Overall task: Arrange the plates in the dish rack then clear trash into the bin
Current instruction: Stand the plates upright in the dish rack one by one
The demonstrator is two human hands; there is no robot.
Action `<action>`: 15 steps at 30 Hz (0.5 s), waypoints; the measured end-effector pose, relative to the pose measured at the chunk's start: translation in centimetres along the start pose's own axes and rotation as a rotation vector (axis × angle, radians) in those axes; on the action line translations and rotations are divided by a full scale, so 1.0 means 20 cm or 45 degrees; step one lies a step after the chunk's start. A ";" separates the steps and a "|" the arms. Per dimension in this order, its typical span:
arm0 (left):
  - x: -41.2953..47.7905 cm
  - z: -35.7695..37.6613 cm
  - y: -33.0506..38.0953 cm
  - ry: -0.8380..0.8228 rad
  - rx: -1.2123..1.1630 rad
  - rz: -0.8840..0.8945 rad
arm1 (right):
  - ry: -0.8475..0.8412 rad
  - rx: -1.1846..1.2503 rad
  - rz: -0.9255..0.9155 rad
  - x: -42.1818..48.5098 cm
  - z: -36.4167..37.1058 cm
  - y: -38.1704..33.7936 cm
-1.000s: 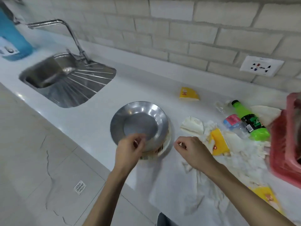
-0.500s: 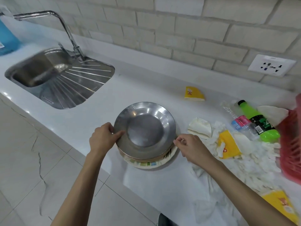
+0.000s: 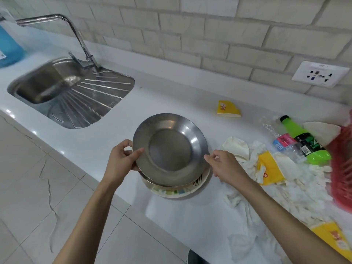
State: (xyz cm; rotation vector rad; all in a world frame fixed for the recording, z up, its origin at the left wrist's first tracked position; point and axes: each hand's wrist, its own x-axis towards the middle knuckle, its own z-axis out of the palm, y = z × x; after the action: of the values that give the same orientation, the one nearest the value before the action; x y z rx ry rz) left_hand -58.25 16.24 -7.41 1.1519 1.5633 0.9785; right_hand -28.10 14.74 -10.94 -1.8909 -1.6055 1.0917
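Clearly, the left hand (image 3: 122, 159) grips the steel plate (image 3: 171, 147) at its left rim, the thumb lying on top and the fingers curled below, in order to lift it from the plates under it. The right hand (image 3: 225, 166) is at the opposite rim with thumb and forefinger brought together on the edge; it seems to pinch it, though the contact is small. Two hands on opposite sides serve, I think, to keep this wide and slippery dish steady while it separates from the stack.

Between the two hands the steel plate lies with its hollow side up, facing the ceiling and a little toward the person; the side at the left hand seems slightly raised off the stack. It is round, so it has no real long axis; its widest line runs from hand to hand. Directly under it rests a patterned plate (image 3: 171, 191) on the white counter (image 3: 152, 96), close to the front edge.

Beyond the right hand lie crumpled tissues (image 3: 304, 193), a yellow wrapper (image 3: 270, 168) and a green bottle (image 3: 306, 147), and further on that side a red basket (image 3: 342, 168), probably the dish rack. Far past the left hand is the sink (image 3: 43, 86). No bin is in view
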 end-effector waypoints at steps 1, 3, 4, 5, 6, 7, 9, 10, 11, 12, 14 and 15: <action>-0.02 0.02 0.00 0.002 -0.047 0.006 | 0.008 0.023 0.016 -0.01 -0.02 -0.01; -0.05 0.08 0.00 0.017 -0.119 0.012 | 0.034 0.110 0.057 -0.03 -0.08 -0.01; -0.08 0.11 0.00 0.021 -0.157 0.015 | 0.048 0.190 0.082 -0.04 -0.12 -0.01; -0.10 0.15 0.00 0.016 -0.188 0.021 | 0.058 0.283 0.102 -0.07 -0.16 -0.02; -0.12 0.20 0.00 -0.001 -0.208 0.027 | 0.067 0.382 0.110 -0.09 -0.21 -0.02; -0.14 0.25 0.00 -0.026 -0.219 0.028 | 0.084 0.481 0.097 -0.13 -0.25 -0.02; -0.19 0.36 0.01 -0.077 -0.250 0.009 | 0.144 0.651 0.019 -0.22 -0.35 -0.02; -0.21 0.43 0.03 -0.105 -0.263 -0.004 | 0.186 0.702 -0.026 -0.27 -0.41 -0.01; -0.23 0.49 0.04 -0.131 -0.269 -0.020 | 0.232 0.722 -0.065 -0.32 -0.47 0.00; -0.25 0.56 0.05 -0.161 -0.264 -0.043 | 0.286 0.715 -0.098 -0.36 -0.52 0.01; -0.29 0.69 0.09 -0.248 -0.257 -0.080 | 0.430 0.654 -0.181 -0.45 -0.64 0.06; -0.30 0.77 0.11 -0.301 -0.239 -0.077 | 0.496 0.623 -0.213 -0.50 -0.70 0.08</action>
State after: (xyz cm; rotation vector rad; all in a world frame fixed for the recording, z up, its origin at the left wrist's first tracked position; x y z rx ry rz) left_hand -42.22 12.10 -7.96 1.0422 1.2824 0.8941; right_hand -16.29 7.14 -0.87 -1.4984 -1.1295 0.8772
